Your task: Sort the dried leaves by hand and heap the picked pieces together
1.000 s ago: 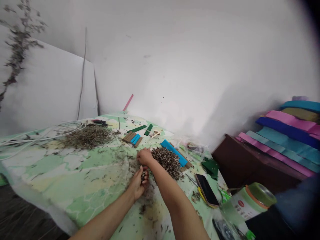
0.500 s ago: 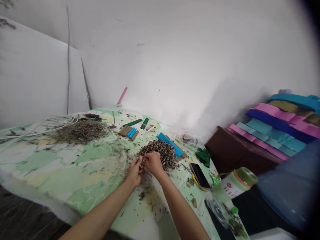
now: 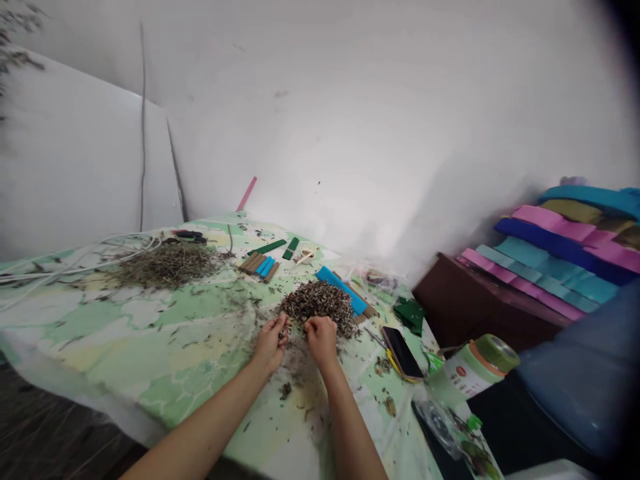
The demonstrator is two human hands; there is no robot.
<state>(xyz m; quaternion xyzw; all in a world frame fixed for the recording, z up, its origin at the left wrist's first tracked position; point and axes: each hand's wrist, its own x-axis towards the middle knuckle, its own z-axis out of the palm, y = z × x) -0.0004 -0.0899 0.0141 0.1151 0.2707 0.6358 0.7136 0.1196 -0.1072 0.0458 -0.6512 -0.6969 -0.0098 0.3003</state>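
My left hand (image 3: 271,342) and my right hand (image 3: 321,337) rest side by side on a green patterned table cover (image 3: 150,360), just in front of a heap of dark dried plant bits (image 3: 319,305). Both hands have their fingers curled in. The left one pinches small dark bits at its fingertips. What the right one holds is too small to make out. Loose crumbs lie scattered on the cover under and between the hands.
A second, stalkier heap (image 3: 165,263) lies far left beside white cords. Brown, blue and green sticks (image 3: 259,263) and a blue strip (image 3: 340,289) lie behind. A phone (image 3: 401,353), a green-lidded jar (image 3: 475,370) and stacked coloured paper rolls (image 3: 555,257) are right.
My right hand drew back from the heap, met the left hand, then moved a little apart to the right. The view shifted slightly.
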